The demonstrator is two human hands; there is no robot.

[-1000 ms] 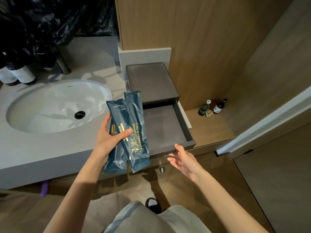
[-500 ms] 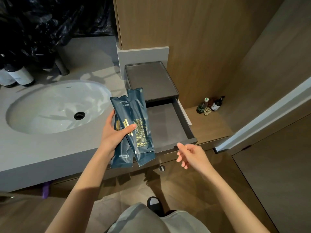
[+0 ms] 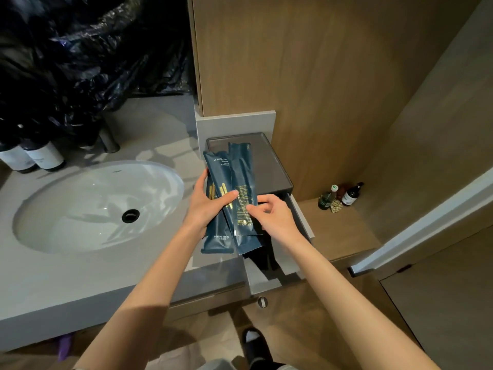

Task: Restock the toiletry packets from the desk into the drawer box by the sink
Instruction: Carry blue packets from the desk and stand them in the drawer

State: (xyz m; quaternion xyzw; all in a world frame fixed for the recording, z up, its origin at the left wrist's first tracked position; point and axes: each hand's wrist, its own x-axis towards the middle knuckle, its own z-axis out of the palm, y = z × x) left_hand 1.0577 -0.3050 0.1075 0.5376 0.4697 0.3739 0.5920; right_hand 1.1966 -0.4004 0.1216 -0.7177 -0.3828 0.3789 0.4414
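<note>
Right hand (image 3: 276, 218) — idle at 5 o'clock a second ago — now pinches one dark-blue foil toiletry packet (image 3: 241, 172) from the fan gripped by the left hand (image 3: 204, 209), over the open grey drawer box (image 3: 269, 161) at 3 o'clock of the white oval sink (image 3: 66, 209); placement judged imminent.

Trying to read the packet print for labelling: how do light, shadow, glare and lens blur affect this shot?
Head view: dim, the black plastic bags nearly lost in darkness; head view: bright reflections streak the sink; head view: the drawer is black shadow inside; head view: large print on the left packet reads, fine gold text on the right packet is soft.
</note>
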